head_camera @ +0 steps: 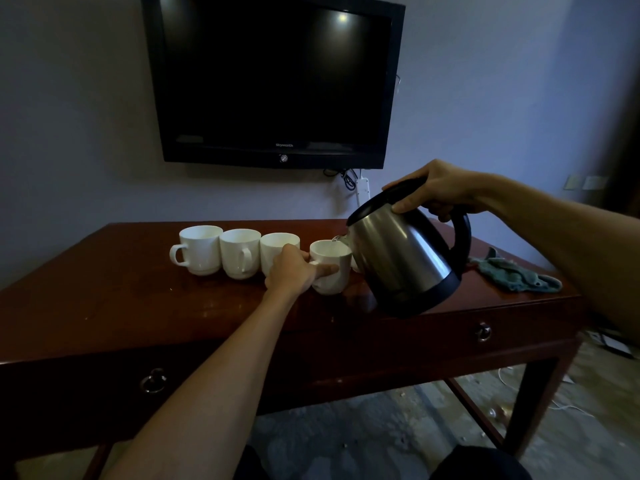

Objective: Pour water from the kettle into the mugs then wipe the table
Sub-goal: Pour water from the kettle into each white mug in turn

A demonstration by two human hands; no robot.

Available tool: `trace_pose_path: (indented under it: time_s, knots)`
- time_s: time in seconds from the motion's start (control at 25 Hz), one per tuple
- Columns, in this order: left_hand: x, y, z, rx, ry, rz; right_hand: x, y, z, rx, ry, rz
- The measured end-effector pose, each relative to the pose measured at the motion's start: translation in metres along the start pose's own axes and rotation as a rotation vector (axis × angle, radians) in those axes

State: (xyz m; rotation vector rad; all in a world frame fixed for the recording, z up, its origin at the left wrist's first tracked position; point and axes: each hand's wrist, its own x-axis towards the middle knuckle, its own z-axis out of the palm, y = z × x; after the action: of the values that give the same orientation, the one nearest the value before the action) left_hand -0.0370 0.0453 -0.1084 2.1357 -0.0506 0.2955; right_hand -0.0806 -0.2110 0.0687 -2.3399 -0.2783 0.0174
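Kettle (403,258): gripped by right hand (440,190), tipped for pouring. Mug (330,266): steadied by left hand (294,271), fingers (325,270) clamped on it. Cloth (516,273): kept right on bench (138,296) for wiping.

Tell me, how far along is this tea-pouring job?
Nothing looks finished. In hand: the right hand tilts the kettle over the rightmost mug, which the left hand steadies. Whether the three other mugs hold water cannot be told. The cloth lies unused, so the table remains unwiped.
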Motion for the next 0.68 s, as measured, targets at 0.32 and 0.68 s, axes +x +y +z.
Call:
trace_pose_path:
  time_s: [0.32, 0.68]
  knots:
    - [-0.0008, -0.0001, -0.0001, -0.006, -0.006, 0.002, 0.0014, 0.0006, -0.0013, -0.010, -0.013, -0.002]
    - [0.0005, -0.0006, 0.0011, -0.012, 0.003, -0.015, 0.0025, 0.0002, -0.0018, -0.012, -0.013, -0.006]
